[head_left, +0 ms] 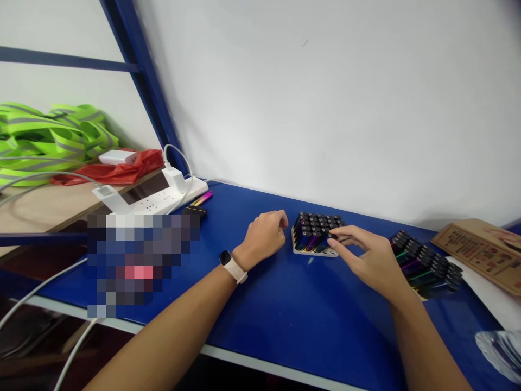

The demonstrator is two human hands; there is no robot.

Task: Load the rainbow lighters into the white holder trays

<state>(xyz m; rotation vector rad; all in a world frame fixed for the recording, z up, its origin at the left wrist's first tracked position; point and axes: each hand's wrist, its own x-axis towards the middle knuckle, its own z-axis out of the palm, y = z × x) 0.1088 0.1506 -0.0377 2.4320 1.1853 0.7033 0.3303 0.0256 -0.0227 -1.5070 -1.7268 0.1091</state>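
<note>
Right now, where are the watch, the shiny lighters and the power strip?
Watch [235, 270]: head view, on its white strap.
Shiny lighters [311, 240]: head view, on their rainbow bodies.
Power strip [148, 203]: head view, on its white top.

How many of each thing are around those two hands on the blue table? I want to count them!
Bare hands: 2, the left hand and the right hand
Blocks of black-capped rainbow lighters: 2, counting the second block
White plastic power strip: 1
Flat brown cardboard piece: 1
Total: 6
</note>
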